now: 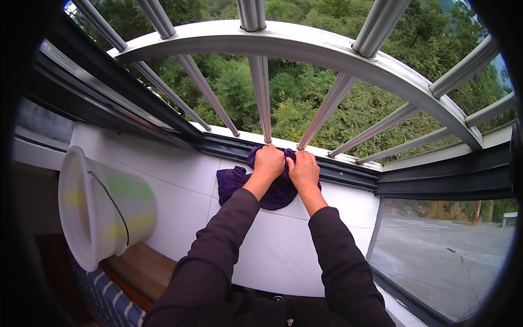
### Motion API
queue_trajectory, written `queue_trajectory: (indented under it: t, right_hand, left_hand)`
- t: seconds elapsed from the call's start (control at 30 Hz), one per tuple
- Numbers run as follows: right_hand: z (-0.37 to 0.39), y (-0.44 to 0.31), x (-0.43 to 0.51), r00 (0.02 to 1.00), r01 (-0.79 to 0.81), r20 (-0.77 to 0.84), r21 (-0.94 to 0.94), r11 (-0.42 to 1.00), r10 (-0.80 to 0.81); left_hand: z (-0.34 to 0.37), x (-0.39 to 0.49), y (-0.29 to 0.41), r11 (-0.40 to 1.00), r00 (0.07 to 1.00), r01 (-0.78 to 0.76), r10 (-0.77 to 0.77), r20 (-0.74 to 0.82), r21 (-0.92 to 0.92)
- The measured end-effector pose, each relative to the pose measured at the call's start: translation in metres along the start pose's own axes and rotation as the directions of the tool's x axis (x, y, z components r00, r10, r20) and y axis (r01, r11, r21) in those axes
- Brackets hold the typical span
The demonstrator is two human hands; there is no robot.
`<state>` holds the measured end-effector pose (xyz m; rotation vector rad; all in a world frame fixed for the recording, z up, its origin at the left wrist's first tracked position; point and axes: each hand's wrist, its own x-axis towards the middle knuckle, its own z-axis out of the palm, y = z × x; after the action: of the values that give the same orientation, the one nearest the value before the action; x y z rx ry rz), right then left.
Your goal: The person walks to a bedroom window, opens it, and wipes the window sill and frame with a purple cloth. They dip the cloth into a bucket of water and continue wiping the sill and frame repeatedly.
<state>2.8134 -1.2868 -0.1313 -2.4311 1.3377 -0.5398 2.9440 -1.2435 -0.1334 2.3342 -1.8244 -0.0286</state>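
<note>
A dark purple cloth (280,194) lies bunched on the white tiled windowsill (282,249), its far part pressed up on the black window track (347,173). My left hand (269,161) is closed in a fist on the cloth, close to the foot of a metal bar. Just to its right, my right hand (304,169) grips the cloth's right side with curled fingers. The hands nearly touch each other. Much of the cloth between and under them is hidden.
Metal security bars (259,90) with a curved white crossbar (286,43) stand beyond the track. At left, a translucent plastic bucket (130,204) with a wire handle rests on the sill. Black window frames (445,175) flank both sides, with a glass pane (441,249) at right.
</note>
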Motion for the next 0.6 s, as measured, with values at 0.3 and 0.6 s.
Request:
queue_trajectory:
  t: [0.3,0.6]
  right_hand:
    - [-0.003,0.021,0.005,0.998,0.055,-0.043,0.213,0.975,-0.047]
    - [-0.012,0.011,0.018,0.959,-0.277,0.140,0.299,0.913,0.245]
  left_hand:
    - [-0.006,0.010,0.027,0.944,0.980,0.188,-0.165,0.108,-0.271]
    - [0.008,-0.001,0.030,0.895,0.974,0.218,-0.222,0.036,-0.390]
